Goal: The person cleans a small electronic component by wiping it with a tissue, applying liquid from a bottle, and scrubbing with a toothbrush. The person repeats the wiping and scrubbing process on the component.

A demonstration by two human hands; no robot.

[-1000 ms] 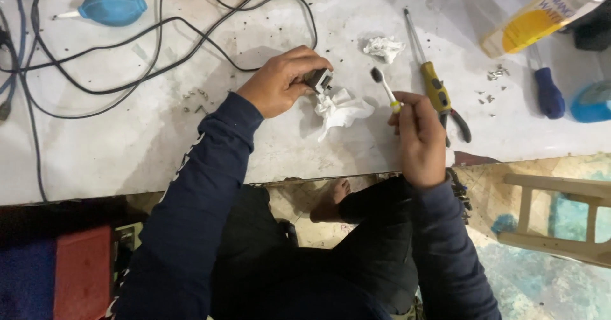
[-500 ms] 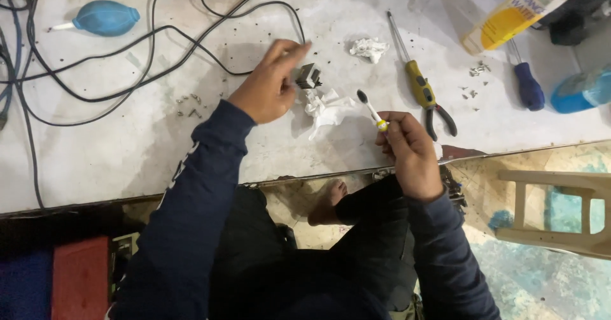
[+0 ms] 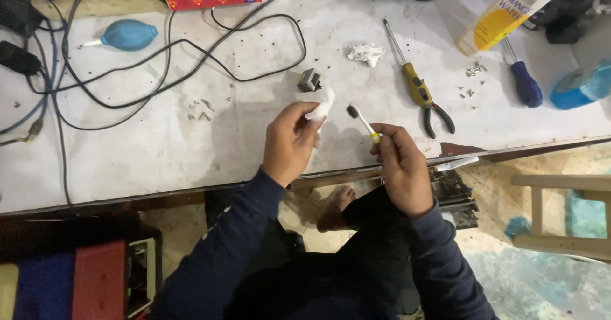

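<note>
Now my left hand (image 3: 289,143) pinches a white tissue (image 3: 321,109) over the table (image 3: 159,148), just beside a small grey part (image 3: 309,80), while my right hand (image 3: 401,164) grips a toothbrush (image 3: 361,120).

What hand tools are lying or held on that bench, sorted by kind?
Screwdrivers: 2, yellow-handled and blue-handled
Pliers: 1
Toothbrush, in the right hand: 1
Blue air blower: 1
Total: 5

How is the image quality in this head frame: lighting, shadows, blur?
Head view: even, cool light on the pale table; soft shadows under the left hand and right hand; toothbrush and tissue reasonably sharp, no motion smear; dim beneath the table edge; slight wide-angle bowing at the edges.
</note>
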